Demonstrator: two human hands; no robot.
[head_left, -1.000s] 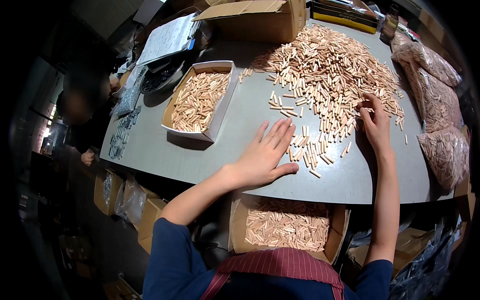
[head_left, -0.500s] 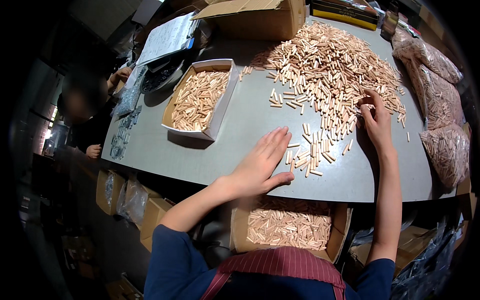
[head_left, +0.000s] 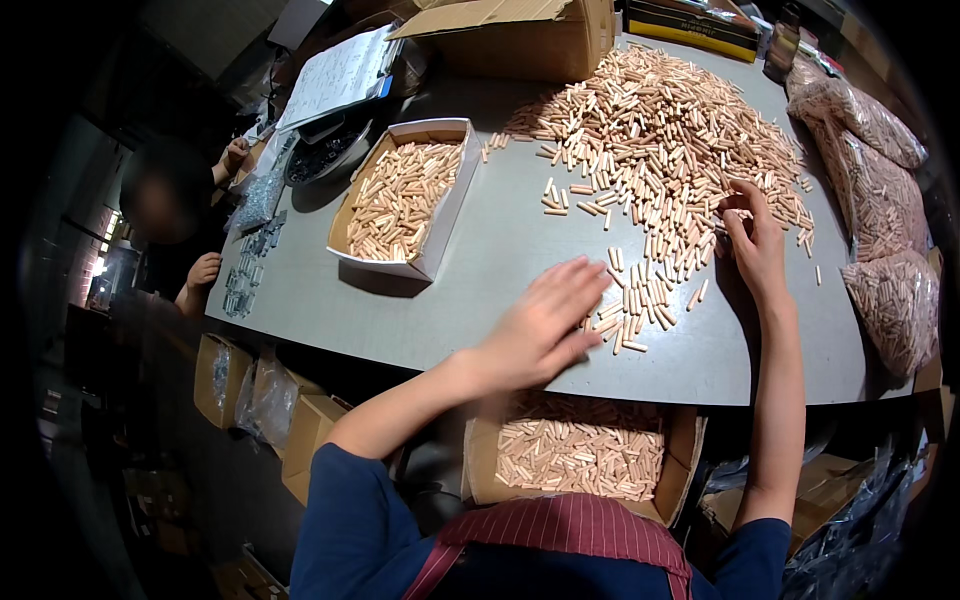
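Note:
Small wooden dowels [head_left: 650, 130] lie in a big heap on the grey table [head_left: 480, 330], thinning into a loose spread toward me. My left hand [head_left: 545, 325] is stretched over the table at the near left of that spread, its fingers extended and slightly blurred, the tips beside or over the closest dowels. It covers some of them. At the right side of the heap, my right hand [head_left: 758, 240] has bent fingers, with a gap between thumb and forefinger. Its fingertips are among the dowels; I see none held.
A white-sided box [head_left: 450, 210] of dowels stands on the left. An open carton [head_left: 685, 460] with more sits below the table edge. Filled clear bags [head_left: 885, 210] line the right. A cardboard box [head_left: 510, 45] is at the back. Another person's hand [head_left: 205, 269] rests at the left edge.
My left hand has moved right and slightly forward, over some nearby dowels. My right hand stays nearly in place. The other person's near hand has risen to the table edge.

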